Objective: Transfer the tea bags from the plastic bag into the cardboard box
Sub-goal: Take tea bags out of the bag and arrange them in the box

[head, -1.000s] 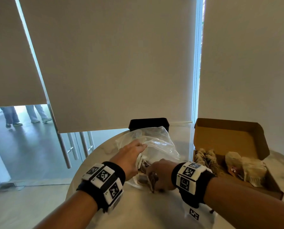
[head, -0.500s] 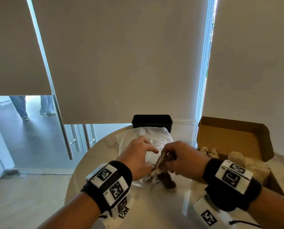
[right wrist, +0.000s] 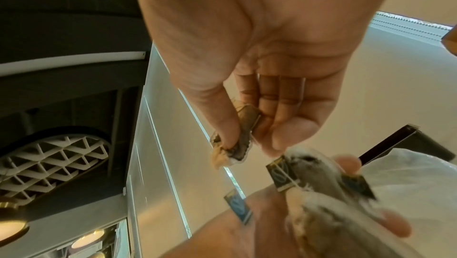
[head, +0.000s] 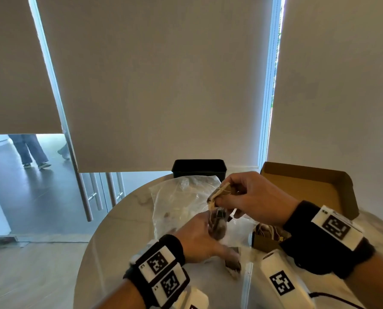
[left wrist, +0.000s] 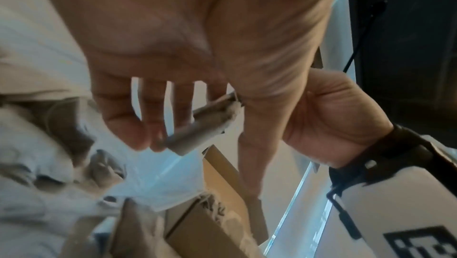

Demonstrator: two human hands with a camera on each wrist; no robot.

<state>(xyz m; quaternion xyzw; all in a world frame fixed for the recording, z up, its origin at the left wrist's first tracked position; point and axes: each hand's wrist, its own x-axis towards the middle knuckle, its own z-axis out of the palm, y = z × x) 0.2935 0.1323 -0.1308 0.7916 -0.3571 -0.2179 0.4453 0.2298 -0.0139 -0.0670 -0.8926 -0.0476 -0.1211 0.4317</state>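
In the head view a clear plastic bag lies flat on the round table. My left hand holds a small bundle of tea bags with dark tags over the bag's near end; the right wrist view shows the bundle between its fingers. Just above, my right hand pinches a single tea bag between thumb and forefinger. The open cardboard box stands to the right, with tea bags inside it, partly hidden by my right wrist. One more tea bag lies on the table near my left wrist.
A black container stands behind the plastic bag at the table's far edge. Roller blinds hang close behind the table. A person's legs show beyond the glass at the far left.
My right hand has come up and to the right, drawing one tea bag away from the bundle. My left hand has stayed low over the plastic bag, keeping the other tea bags.
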